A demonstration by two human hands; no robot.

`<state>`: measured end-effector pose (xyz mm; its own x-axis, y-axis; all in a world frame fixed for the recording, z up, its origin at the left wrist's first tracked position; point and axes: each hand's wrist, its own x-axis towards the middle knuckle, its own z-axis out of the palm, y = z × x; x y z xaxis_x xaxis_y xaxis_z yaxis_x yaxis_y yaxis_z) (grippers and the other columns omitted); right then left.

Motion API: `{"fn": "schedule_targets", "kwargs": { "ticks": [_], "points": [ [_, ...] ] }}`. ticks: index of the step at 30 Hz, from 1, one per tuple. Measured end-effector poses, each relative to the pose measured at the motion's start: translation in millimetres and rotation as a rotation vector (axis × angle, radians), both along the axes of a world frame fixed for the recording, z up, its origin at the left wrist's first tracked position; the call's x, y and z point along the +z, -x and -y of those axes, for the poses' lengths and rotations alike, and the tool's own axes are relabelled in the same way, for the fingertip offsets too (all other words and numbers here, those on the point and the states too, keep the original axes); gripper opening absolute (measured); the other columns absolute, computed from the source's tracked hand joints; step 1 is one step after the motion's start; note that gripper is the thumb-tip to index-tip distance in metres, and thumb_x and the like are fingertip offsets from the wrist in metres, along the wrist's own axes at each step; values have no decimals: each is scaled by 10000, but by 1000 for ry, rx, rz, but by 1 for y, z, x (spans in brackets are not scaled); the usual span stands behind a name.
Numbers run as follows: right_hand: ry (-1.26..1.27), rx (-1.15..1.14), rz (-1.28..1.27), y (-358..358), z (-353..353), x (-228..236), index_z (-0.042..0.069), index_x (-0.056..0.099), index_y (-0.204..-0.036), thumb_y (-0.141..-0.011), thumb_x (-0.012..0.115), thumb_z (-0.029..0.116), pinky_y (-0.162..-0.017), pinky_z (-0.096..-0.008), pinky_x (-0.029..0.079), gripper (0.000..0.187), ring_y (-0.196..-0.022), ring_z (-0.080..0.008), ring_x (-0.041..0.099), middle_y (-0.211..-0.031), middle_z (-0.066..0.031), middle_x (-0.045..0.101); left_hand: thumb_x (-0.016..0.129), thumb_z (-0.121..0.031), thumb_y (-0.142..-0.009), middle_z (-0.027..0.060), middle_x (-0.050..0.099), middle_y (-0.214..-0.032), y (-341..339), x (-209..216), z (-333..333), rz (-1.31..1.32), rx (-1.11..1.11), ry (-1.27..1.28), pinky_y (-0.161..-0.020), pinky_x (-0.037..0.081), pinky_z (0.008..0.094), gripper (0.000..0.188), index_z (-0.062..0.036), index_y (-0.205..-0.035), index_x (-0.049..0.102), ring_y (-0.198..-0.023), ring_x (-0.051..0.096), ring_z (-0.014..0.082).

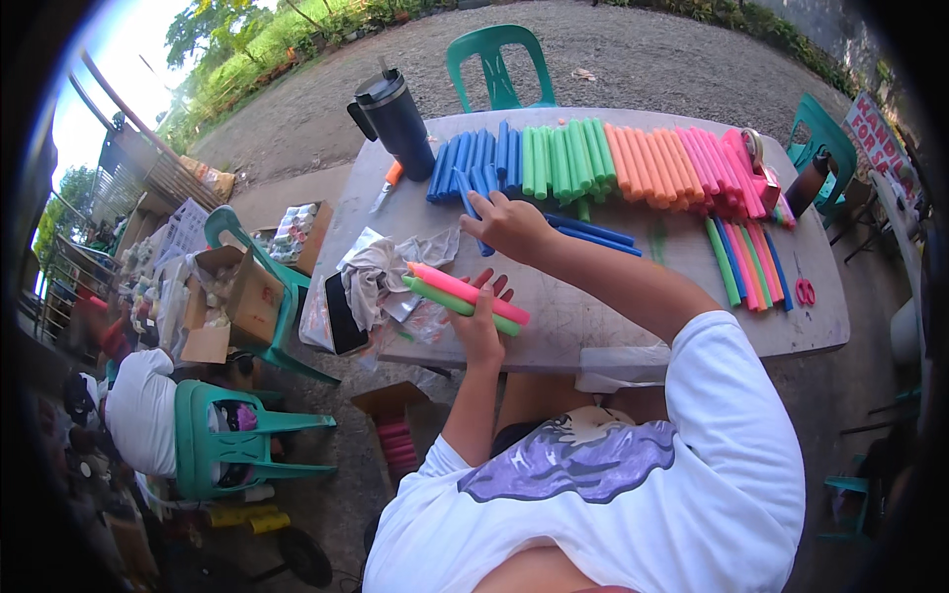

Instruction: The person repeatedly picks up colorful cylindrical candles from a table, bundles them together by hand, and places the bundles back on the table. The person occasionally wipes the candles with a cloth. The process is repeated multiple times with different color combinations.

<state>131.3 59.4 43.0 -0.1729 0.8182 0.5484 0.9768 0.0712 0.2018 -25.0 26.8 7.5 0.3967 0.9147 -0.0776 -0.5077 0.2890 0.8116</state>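
My left hand (pixel 479 331) holds a pink candle (pixel 455 284) and a green candle (pixel 450 296) side by side near the table's front edge; an orange tip shows at their left end. Farther off, my right hand (pixel 509 227) closes its fingers on a tilted blue candle (pixel 467 195) at the near side of the blue row (pixel 479 158). Beyond it, rows of green candles (pixel 565 158), orange candles (pixel 649 163) and pink candles (pixel 714 168) run to the right. Several blue candles (pixel 598 233) lie past my right wrist, partly hidden by it.
The table (pixel 613 306) holds a dark tumbler (pixel 397 124), an orange-handled knife (pixel 388 185), crumpled plastic (pixel 381 272), a phone (pixel 343 314), a mixed candle group (pixel 748 262), red scissors (pixel 805 289) and a tape roll (pixel 753 148). Green chairs (pixel 242 435) and boxes (pixel 237 296) stand left.
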Motion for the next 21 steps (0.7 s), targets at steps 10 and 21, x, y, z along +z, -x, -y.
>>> {"fn": "schedule_targets", "kwargs": {
  "ticks": [10,21],
  "points": [
    [222,325,-796,30,174,12,162,567,-1243,-753,495,-122,-1075,-406,346,571,-1329,-347,360,-1410,-157,419,648,-314,-862,132,570,-1121,-27,-3,7,248,-399,161,-822,528,361,485,-15,-1190,452,-978,605,224],
    [-96,278,-1460,27,196,12,55,148,-1438,-802,722,144,-1100,-408,248,862,-1324,-274,349,-1423,-181,341,839,-205,-683,46,584,-939,-54,28,62,-260,-183,-954,-726,493,304,550,-34,-1072,489,-837,596,163]
  ]
}}
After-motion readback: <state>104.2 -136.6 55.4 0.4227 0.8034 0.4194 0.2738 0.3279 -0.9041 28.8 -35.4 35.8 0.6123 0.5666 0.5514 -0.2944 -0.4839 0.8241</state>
